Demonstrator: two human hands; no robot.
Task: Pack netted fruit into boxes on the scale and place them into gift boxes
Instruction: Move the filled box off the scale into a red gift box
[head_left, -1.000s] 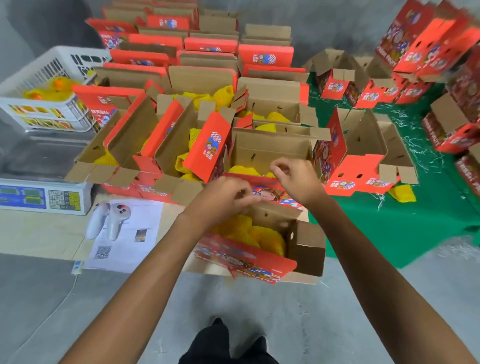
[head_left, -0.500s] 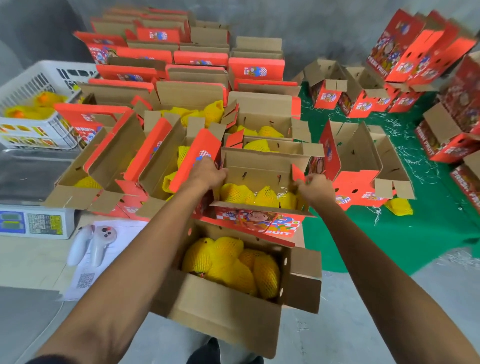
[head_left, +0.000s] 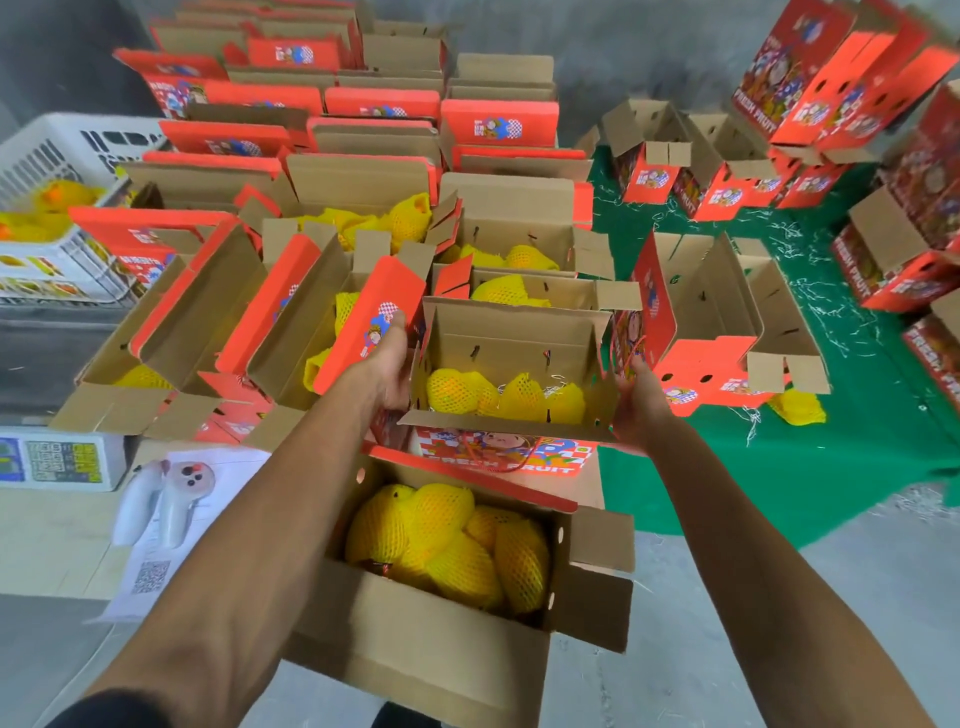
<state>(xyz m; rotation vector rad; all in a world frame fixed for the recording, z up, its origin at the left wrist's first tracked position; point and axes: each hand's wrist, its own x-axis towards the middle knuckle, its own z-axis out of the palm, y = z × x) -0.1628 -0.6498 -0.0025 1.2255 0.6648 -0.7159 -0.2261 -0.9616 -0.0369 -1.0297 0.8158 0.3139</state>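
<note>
Amid rows of open boxes, an orange-printed cardboard gift box (head_left: 511, 358) with yellow netted fruit (head_left: 506, 397) inside, gripped at both ends: left hand (head_left: 387, 371) and right hand (head_left: 636, 402). Just nearer, plain cardboard box (head_left: 415, 639) of fruit. Left, white digital scale (head_left: 62, 460).

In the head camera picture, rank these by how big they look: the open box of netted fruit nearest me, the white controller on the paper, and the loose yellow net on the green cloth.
Largest to smallest as they appear:
1. open box of netted fruit, partly because it is nearest the camera
2. white controller
3. loose yellow net, which lies farther off, so its true size against the controller is unsure
</note>
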